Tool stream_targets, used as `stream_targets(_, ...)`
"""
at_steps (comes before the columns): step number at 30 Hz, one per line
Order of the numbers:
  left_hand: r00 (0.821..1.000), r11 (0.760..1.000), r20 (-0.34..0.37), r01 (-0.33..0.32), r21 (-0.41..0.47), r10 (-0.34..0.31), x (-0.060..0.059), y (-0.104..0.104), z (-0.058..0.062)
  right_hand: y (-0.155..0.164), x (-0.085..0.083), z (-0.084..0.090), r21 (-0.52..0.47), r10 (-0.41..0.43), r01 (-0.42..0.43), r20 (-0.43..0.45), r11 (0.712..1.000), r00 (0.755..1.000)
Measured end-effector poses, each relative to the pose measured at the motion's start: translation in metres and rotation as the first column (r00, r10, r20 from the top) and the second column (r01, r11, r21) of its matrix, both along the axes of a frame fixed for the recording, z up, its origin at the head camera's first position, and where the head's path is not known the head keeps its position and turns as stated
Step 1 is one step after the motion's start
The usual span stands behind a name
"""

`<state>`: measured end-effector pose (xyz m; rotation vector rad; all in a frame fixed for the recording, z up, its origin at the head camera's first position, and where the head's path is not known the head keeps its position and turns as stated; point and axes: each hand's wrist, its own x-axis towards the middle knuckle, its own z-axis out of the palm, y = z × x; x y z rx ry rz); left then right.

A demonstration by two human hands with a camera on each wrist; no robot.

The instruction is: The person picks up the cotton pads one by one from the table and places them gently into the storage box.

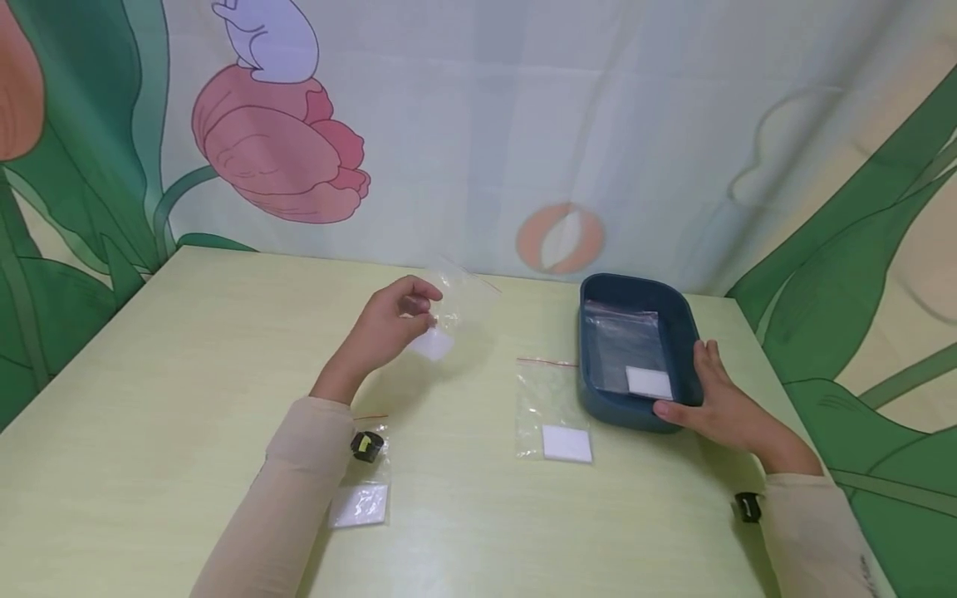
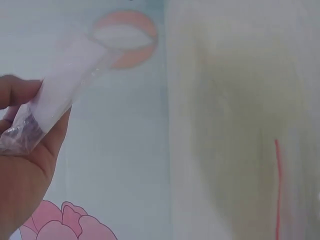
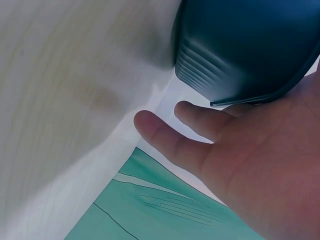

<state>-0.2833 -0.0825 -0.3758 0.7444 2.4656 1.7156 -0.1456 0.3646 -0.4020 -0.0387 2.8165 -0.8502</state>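
Note:
In the head view my left hand pinches a clear zip bag above the table, with a white square piece at its lower end. The left wrist view shows the creased bag between thumb and fingers. My right hand rests against the near right corner of a dark blue container, thumb at the front, fingers along the right wall. In the right wrist view two fingers stretch out straight beside the container. Inside it lies another clear bag with a white piece.
Left of the container a clear bag with a white square lies flat, its edge meeting the container. A further bag lies partly under the left forearm in view. Behind the pale table hangs a printed curtain.

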Motion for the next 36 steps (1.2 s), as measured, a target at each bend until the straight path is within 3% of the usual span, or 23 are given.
stream_targets(3,1.000,0.993,0.023,-0.018,0.113,0.016,0.001,-0.002,0.004,0.000,0.000,0.000,-0.001,0.001,-0.001,-0.001,1.000,1.000)
stream_targets(7,0.991,0.972,0.131,-0.043,0.233,0.012,0.004,-0.004,0.010,0.000,0.000,0.000,-0.003,-0.001,0.001,-0.001,1.000,1.000)
stream_targets(11,0.980,0.964,0.197,-0.061,0.260,0.009,0.006,-0.004,0.013,0.002,0.001,-0.001,0.002,-0.006,0.006,0.003,1.000,1.000)
stream_targets(24,0.980,0.947,0.184,0.012,0.320,-0.074,0.013,0.009,0.019,0.001,0.000,0.000,-0.038,-0.018,0.018,0.015,0.999,1.000)
stream_targets(30,0.984,0.957,0.113,0.100,0.271,-0.135,0.019,0.029,0.029,0.001,-0.001,-0.002,-0.014,-0.028,0.028,0.005,1.000,1.000)
stream_targets(36,0.983,0.953,0.089,0.133,0.270,-0.163,0.022,0.059,0.038,0.003,-0.003,0.001,-0.011,-0.028,0.028,-0.005,1.000,1.000)
